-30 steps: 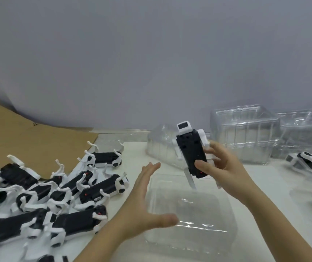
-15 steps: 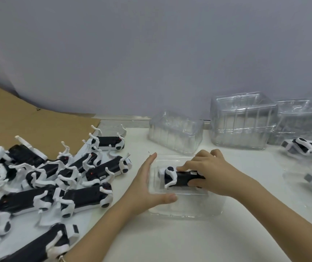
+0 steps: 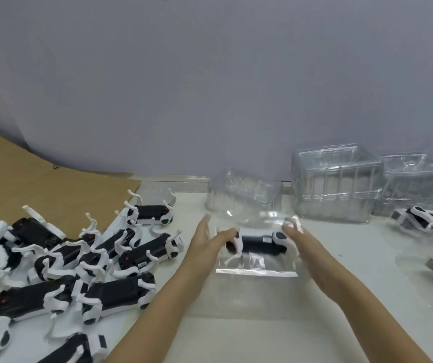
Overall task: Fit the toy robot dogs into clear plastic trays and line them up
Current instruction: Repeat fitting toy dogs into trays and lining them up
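Across the whole frame, a white table (image 3: 262,328), bare in the near middle and at the right front. At far left, a brown cardboard sheet (image 3: 26,179), partly under a crowded heap of loose toy dogs (image 3: 66,271), legs tangled, just beside the left forearm. Along the back wall, three stacks of empty trays (image 3: 335,184), close behind the work. At the right edge, two trayed dogs (image 3: 427,220), one behind the other, well apart from the hands.

At centre, one clear tray (image 3: 256,269), flat on the table half a second ago, now apparently raised and tipped toward the camera, gripped at both ends: left hand (image 3: 210,244) with thumb hooked over the left rim and fingers behind, right hand (image 3: 301,242) wrapped round the right end, fingertips visible through the plastic.

Inside, lying lengthwise, the toy dog (image 3: 257,243), a second ago upright in the right hand above the tray, now seemingly seated in its recess.

Likely meaning: fitting done for this one, carry to the right-hand row next. Open path over bare table. Stacks behind and heap at left to be kept clear of.
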Demonstrator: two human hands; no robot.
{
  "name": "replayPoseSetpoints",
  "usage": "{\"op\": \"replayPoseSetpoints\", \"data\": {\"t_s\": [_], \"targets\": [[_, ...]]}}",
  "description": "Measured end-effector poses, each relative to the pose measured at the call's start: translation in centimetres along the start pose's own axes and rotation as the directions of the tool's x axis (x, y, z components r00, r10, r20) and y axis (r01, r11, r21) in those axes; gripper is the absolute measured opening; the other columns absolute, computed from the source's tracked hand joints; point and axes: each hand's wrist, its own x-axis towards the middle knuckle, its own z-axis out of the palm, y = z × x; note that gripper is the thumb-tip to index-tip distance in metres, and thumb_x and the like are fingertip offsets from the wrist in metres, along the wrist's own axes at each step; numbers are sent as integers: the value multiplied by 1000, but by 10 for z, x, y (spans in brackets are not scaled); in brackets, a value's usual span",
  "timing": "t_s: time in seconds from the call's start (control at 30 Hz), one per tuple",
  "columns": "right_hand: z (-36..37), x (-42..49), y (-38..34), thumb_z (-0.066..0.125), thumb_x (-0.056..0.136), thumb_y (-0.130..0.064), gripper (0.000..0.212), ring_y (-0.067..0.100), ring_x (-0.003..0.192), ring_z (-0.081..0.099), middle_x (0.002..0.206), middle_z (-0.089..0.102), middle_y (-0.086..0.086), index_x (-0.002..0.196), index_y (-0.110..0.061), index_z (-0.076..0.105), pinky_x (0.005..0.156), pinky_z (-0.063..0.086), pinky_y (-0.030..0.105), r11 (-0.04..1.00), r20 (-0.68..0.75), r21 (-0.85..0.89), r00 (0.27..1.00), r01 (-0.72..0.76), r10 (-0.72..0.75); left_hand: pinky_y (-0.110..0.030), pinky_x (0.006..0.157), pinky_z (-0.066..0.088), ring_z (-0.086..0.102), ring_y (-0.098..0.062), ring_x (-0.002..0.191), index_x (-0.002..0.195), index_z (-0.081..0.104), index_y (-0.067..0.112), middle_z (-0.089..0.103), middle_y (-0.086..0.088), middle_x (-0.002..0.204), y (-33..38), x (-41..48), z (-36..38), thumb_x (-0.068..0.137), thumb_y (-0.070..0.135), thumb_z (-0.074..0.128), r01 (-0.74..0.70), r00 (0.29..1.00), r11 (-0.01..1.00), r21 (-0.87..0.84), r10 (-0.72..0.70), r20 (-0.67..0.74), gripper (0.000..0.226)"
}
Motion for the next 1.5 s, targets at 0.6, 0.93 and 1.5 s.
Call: {"op": "replayPoseSetpoints", "data": {"t_s": [0.6,0.93,1.5], "targets": [[6,42,-14,78,68,-23,65,34,99,70,117,71,1,122,-49,53,75,57,43,799,-127,557,974,227,-188,-16,108,32,35,11,134,133,44,49,44,32,141,65,6,-8,74,58,69,-439,897,883,167,440,36,65],[61,34,18,89,58,-36,67,45,96,68,111,68,27,109,4,71,76,57,50,500,412,810,905,-308,-109,-27,96,50,63,-6,107,112,63,38,69,13,110,54,10,3,66,29,88,-369,929,889,271,345,132,53],[49,40,6,72,79,-31,50,34,84,67,102,68,22,118,-1,64,69,55,40,554,237,827,954,-100,-183,-19,85,55,65,0,104,107,69,35,72,17,103,58,9,-1,72,5,79,-347,934,892,289,303,188,47]]}}
